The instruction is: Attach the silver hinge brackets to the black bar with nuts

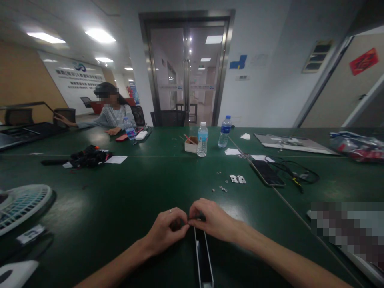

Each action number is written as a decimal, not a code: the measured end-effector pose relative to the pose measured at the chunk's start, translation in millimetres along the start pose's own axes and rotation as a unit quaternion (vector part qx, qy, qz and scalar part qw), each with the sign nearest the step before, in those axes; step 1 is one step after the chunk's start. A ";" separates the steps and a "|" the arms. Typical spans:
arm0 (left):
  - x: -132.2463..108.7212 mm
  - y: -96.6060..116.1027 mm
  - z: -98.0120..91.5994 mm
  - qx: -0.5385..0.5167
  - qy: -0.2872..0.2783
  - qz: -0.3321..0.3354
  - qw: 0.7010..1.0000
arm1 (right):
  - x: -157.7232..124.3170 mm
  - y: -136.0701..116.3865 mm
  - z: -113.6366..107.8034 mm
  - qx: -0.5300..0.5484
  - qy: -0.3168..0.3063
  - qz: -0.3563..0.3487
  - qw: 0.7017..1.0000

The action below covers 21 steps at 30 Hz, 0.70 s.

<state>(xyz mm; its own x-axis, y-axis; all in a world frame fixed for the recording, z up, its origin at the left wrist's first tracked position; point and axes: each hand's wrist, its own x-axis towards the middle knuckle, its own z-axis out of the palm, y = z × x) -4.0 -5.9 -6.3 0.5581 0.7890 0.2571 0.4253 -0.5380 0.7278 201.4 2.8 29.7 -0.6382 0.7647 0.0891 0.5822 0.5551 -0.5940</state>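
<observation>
My left hand [168,231] and my right hand [214,219] meet with their fingertips pinched together at the far end of a long, narrow metal channel [197,256]. Whatever sits between the fingertips is too small and covered to make out. The channel lies lengthwise on the green table, pointing away from me, with a dark inside and pale edges. My right fingers partly hide its far end. Beyond my hands lie several small metal nuts or rings [223,188] and a pair of silver hinge-like plates [238,179].
A water bottle [202,140] stands by a small box [191,145], with another bottle [224,132] behind. To the right are a phone [267,173] and black cables [295,170]. A fan [25,206] lies left. Across the table sits a person [115,114].
</observation>
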 end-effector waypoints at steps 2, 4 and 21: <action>0.2 -0.4 -0.4 0.009 -0.001 -0.028 1.000 | -0.1 -1.2 -5.5 -0.019 -0.002 0.002 1.000; 0.7 -0.4 -0.8 0.019 -0.003 -0.053 0.998 | -0.3 -1.4 -13.9 -0.044 -0.007 0.011 0.999; 2.8 2.3 -1.6 0.051 -0.059 -0.070 0.994 | -12.4 19.9 -45.4 -0.065 -0.200 0.112 0.971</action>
<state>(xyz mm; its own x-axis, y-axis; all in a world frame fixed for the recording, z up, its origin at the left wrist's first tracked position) -2.6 -4.5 -2.8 0.5658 0.8210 0.0761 0.5714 -0.4570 0.6816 243.8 19.2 53.0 -0.6179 0.6974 -0.3631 0.7707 0.4459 -0.4551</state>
